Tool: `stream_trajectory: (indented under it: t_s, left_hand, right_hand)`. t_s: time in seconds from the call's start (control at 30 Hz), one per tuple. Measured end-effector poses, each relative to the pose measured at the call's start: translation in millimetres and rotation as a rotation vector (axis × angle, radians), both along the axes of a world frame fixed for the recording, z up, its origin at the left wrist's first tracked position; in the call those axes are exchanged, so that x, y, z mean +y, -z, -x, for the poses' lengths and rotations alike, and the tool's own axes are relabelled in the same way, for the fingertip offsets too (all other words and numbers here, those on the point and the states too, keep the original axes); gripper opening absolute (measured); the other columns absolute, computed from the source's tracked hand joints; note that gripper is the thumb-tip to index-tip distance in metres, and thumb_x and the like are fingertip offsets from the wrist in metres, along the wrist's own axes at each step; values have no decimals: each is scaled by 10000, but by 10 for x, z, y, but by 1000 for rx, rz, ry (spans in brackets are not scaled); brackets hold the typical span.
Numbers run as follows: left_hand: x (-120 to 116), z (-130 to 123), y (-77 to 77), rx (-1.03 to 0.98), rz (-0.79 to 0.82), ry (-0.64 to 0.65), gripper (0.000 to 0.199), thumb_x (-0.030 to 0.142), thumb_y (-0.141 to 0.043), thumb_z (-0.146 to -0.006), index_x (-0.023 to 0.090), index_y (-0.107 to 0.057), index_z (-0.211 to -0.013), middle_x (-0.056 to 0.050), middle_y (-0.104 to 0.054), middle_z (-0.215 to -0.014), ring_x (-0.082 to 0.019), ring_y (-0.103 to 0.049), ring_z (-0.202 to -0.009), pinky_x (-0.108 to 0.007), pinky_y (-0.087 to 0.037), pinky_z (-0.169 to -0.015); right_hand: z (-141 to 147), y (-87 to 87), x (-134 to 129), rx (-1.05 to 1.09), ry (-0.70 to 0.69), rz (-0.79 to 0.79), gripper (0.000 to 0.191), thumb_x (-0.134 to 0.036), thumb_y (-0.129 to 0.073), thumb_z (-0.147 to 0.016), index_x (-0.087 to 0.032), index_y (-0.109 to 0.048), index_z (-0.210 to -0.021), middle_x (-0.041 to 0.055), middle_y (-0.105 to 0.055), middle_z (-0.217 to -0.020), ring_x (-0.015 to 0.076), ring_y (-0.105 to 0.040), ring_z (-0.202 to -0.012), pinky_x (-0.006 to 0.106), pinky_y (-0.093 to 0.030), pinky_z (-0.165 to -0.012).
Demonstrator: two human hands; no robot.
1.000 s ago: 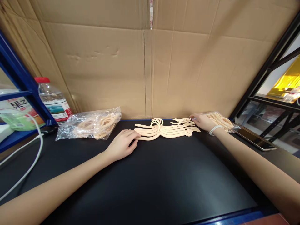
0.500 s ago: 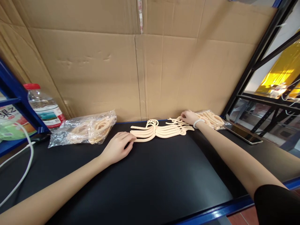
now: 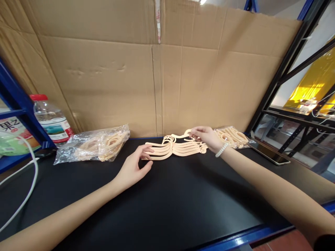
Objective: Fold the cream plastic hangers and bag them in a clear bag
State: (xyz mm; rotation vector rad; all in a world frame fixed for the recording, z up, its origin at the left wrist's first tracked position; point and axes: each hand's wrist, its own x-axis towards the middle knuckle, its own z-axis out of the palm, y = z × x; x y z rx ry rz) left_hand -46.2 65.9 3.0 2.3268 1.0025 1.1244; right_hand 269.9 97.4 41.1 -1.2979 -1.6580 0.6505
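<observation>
On the black table lies a row of several cream plastic hangers [image 3: 187,150], fanned side by side with their hooks bunched near the middle. My left hand [image 3: 134,164] rests at the left ends of that row, thumb and fingers apart, its fingertips over the ends. My right hand [image 3: 206,136] is closed in a pinch on one single cream hanger [image 3: 180,136], raised just behind the row. A light beaded bracelet [image 3: 222,150] circles my right wrist. My right hand partly hides the right side of the held hanger.
A clear plastic bag [image 3: 91,144] of cream hangers lies on the left, another bag [image 3: 232,136] on the right. Beyond it is a phone [image 3: 269,152]. A water bottle [image 3: 52,120] and a white cable [image 3: 34,174] are at far left. Cardboard [image 3: 117,87] stands behind.
My right hand has lifted a single hanger from the right pile and moved it left, toward the row. My left hand's fingers have spread apart at the row's left ends.
</observation>
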Motion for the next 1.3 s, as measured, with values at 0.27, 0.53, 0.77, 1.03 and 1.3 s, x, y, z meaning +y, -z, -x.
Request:
stream_trajectory:
  t_s: [0.27, 0.53, 0.77, 1.03, 1.3]
  left_hand:
    - [-407, -292, -131, -360, 557, 261, 425, 357, -698, -788, 208, -627, -1179, -53, -649, -873, -145, -581, -666, -318, -526, -647]
    - [-378, -238, -139, -514, 501, -31, 339, 439, -677, -797, 155, -620, -621, 26, -500, -528, -111, -443, -555, -267, -383, -589]
    - [-323, -188, -215, -677, 559, -104, 360, 474, -642, -814, 171, -526, -661, 69, -361, -538, -86, -347, -516, -234, -332, -528]
    - [-500, -77, -236, -834, 690, -72, 311, 473, -665, -824, 201, -517, -857, 15, -590, -771, -78, -462, -564, -195, -374, -523]
    - [-463, -12, -182, -895, 786, 65, 433, 196, -811, -718, 222, -453, -960, -39, -714, -889, -82, -559, -663, -214, -474, -698]
  right_hand:
    - [825, 88, -696, 634, -517, 630, 230, -264, -731, -763, -160, -594, -915, 48, -679, -762, 100, -546, -590, 205, -446, -556]
    - [751, 192, -475, -247, -299, 50, 341, -400, -354, -1005, -182, -570, -858, 79, -666, -882, 185, -617, -746, 308, -490, -661]
    - [521, 415, -235, -579, -98, -200, 172, -159, -696, -793, -189, -538, -732, 82, -576, -834, 288, -516, -910, 427, -408, -840]
    - [509, 389, -306, -569, -128, -266, 202, -120, -645, -815, -200, -477, -735, 17, -563, -761, 202, -538, -746, 311, -427, -687]
    - [442, 347, -697, -230, -242, -207, 192, -200, -508, -917, -230, -437, -1093, -12, -598, -781, 180, -599, -732, 304, -475, -702]
